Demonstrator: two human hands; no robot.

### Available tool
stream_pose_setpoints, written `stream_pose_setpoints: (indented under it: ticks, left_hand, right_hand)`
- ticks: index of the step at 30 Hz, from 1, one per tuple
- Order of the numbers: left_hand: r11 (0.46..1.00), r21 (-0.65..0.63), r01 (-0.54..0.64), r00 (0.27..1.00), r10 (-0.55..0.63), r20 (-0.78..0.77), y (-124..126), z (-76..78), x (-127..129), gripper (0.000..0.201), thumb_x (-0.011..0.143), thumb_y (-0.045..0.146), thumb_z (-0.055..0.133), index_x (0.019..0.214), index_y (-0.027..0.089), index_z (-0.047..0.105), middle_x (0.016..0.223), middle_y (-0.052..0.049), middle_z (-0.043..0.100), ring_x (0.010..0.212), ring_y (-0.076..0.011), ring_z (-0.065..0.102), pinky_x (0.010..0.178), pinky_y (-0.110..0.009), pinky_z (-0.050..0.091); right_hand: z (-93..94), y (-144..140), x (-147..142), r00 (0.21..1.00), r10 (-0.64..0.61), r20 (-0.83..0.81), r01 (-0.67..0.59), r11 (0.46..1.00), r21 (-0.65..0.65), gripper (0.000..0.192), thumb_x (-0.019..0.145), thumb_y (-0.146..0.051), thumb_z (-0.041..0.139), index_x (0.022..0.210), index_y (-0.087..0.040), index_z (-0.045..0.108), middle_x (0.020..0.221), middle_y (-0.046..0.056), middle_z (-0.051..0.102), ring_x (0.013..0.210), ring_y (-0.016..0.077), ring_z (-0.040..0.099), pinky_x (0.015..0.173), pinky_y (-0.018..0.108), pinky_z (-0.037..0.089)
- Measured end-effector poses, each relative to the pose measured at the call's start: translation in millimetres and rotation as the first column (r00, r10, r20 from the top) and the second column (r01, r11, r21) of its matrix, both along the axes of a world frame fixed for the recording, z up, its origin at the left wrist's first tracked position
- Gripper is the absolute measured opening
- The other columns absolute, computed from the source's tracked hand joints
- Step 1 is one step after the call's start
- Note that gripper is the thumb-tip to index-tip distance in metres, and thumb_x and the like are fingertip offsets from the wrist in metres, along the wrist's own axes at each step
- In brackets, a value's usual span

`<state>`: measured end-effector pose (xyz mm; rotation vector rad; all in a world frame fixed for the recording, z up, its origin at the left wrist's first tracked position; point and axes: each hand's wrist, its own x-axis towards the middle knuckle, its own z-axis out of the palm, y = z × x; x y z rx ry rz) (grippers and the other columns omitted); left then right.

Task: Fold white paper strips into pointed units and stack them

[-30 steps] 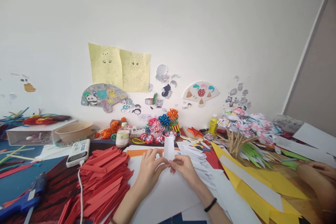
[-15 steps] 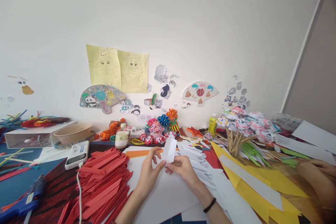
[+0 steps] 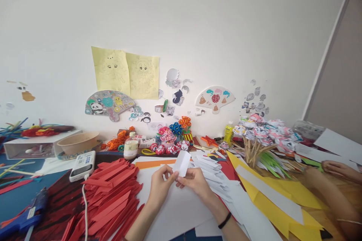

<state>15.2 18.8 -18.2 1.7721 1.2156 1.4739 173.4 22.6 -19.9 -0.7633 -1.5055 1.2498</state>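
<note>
A small folded white paper strip [image 3: 181,163] stands up between my two hands, tilted a little to the right. My left hand [image 3: 160,187] pinches its lower left edge with thumb and fingers. My right hand [image 3: 195,182], with a black band at the wrist, grips its lower right corner. Both hands hover over a large white sheet [image 3: 181,207]. Right behind them lies a stack of folded white strips [image 3: 209,167]. A big heap of folded red paper strips [image 3: 113,192] lies to the left of my left arm.
Yellow sheets [image 3: 283,196] lie to the right, where another person's hands [image 3: 336,173] rest. Paper flowers on sticks [image 3: 263,135], a glue bottle [image 3: 229,132], a small bottle [image 3: 131,146], a power bank [image 3: 82,165], a bowl [image 3: 77,142] and a blue glue gun [image 3: 25,216] crowd the table.
My hands have lifted the white strip off the sheet and tilted it to the right. The other person's hand at the right has moved further onto the table.
</note>
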Motion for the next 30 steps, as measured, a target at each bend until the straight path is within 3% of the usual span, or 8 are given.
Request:
stream_pose_setpoints:
  ticks: [12, 21, 30]
  left_hand:
    - [0.992, -0.057, 0.116, 0.991, -0.119, -0.054, 0.5, 9.0, -6.1, 0.033, 0.077, 0.046, 0.059, 0.064, 0.017, 0.066, 0.064, -0.001, 0.065, 0.059, -0.0142, 0.049, 0.057, -0.023, 0.033]
    - [1.000, -0.015, 0.014, 0.994, -0.015, -0.109, -3.6, 9.5, -3.3, 0.029, 0.079, 0.041, 0.058, 0.063, 0.017, 0.065, 0.063, -0.001, 0.066, 0.059, -0.0147, 0.049, 0.057, -0.023, 0.033]
    - [0.987, 0.123, -0.101, 0.969, 0.126, -0.210, -9.1, 6.4, 1.0, 0.027, 0.083, 0.036, 0.054, 0.064, 0.018, 0.060, 0.062, 0.000, 0.061, 0.060, -0.0150, 0.049, 0.059, -0.024, 0.035]
  right_hand:
    - [1.6, 1.4, 1.2, 0.999, -0.045, 0.004, 0.045, 0.999, -0.018, 0.039, 0.065, -0.046, 0.075, 0.076, -0.009, 0.071, 0.063, 0.007, 0.067, 0.055, 0.0165, 0.062, 0.053, 0.026, 0.047]
    - [-6.7, 4.5, -1.1, 1.000, 0.004, 0.021, -0.003, 0.999, -0.052, 0.040, 0.066, -0.046, 0.074, 0.078, -0.008, 0.071, 0.063, 0.007, 0.067, 0.051, 0.0153, 0.061, 0.048, 0.024, 0.046]
    - [-2.6, 0.9, -1.3, 0.999, 0.029, 0.033, -0.027, 0.998, -0.051, 0.041, 0.068, -0.048, 0.073, 0.076, -0.008, 0.070, 0.061, 0.007, 0.066, 0.051, 0.0146, 0.060, 0.049, 0.024, 0.045]
